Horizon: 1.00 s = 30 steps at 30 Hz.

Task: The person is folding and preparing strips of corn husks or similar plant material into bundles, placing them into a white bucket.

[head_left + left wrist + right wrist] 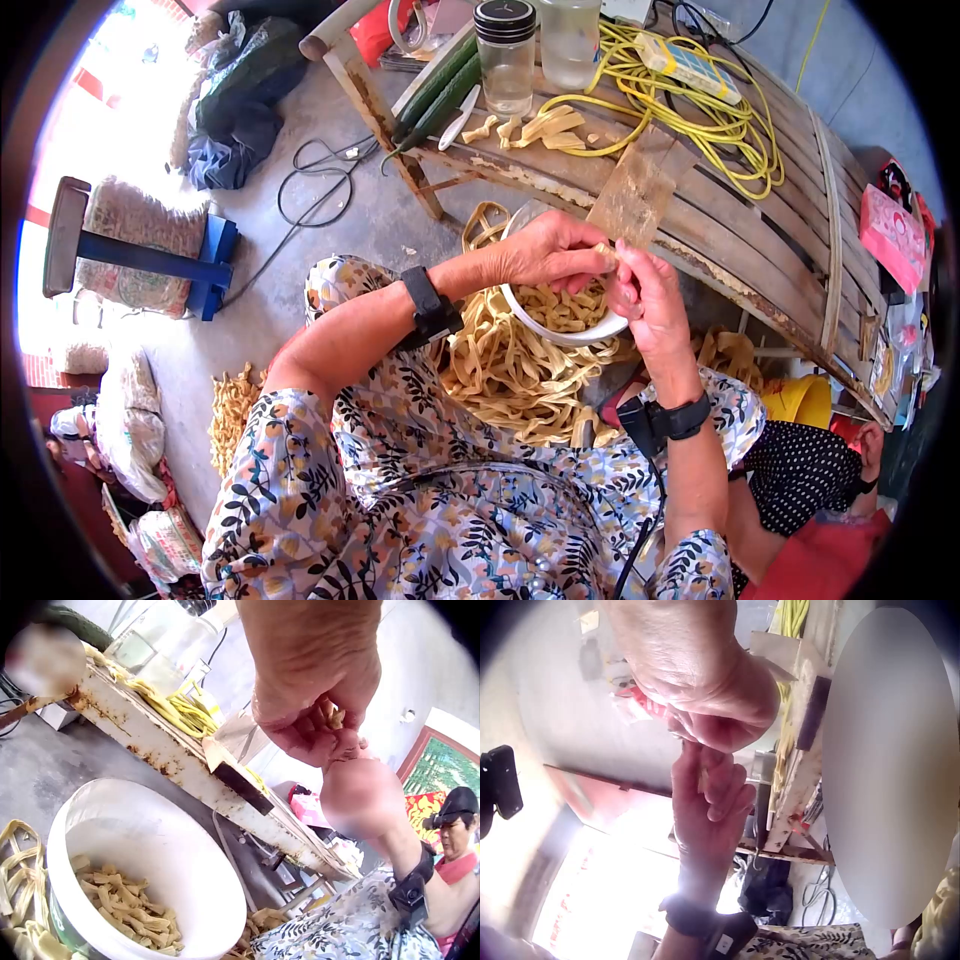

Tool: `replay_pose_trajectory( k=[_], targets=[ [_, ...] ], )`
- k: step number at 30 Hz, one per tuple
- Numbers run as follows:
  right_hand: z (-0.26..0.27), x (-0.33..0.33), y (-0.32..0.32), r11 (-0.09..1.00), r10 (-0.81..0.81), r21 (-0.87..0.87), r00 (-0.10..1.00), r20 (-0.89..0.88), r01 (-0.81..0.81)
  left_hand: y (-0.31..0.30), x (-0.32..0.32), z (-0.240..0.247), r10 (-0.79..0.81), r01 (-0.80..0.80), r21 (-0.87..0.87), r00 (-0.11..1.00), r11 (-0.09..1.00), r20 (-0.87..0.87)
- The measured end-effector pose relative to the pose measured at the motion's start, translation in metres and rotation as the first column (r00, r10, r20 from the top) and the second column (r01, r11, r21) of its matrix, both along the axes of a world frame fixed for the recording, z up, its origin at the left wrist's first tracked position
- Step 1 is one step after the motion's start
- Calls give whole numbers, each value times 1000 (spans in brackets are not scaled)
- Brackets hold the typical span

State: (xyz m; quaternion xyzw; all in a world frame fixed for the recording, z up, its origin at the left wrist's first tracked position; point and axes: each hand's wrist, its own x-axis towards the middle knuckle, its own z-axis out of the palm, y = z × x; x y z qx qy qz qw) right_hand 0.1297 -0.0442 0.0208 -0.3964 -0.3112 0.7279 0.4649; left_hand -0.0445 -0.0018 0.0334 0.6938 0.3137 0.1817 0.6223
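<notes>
Both hands meet above a white bucket (578,334). My left hand (540,252) pinches a small pale-yellow strip (606,254) between thumb and fingers, its palm side hidden in the head view. From the other side my right hand (650,300) pinches the same strip, fingers curled in. Only a tip of the strip (336,718) shows between the fingers in the left wrist view. Inside the bucket lie many short, folded or knotted yellowish pieces (131,907). Long loose strips (510,375) of the same stuff are heaped against the bucket, between the person's knees.
Beside the bucket stands a slatted bench (760,255) with a rusty edge. On it are a board (632,195), coiled yellow cable (720,140), a lidded jar (507,70) and cucumbers (440,95). A yellow container (800,400) and another person (456,832) are at the right.
</notes>
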Motion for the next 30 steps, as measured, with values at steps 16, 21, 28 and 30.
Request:
replay_pose_trajectory(
  k=[16,21,28,30],
  targets=[
    [-82,66,3,838,434,-217,370,822,-501,75,-50,3,579,-364,784,815,503,7],
    [-168,116,-13,656,664,-579,5,748,-485,50,-33,-13,358,-285,455,930,843,-81],
    [-294,72,-68,588,694,-547,25,719,-596,30,-11,3,269,-196,389,952,900,-143],
    [-305,57,-75,599,756,-649,64,651,-469,29,-10,5,286,-178,417,934,891,-213]
  ],
)
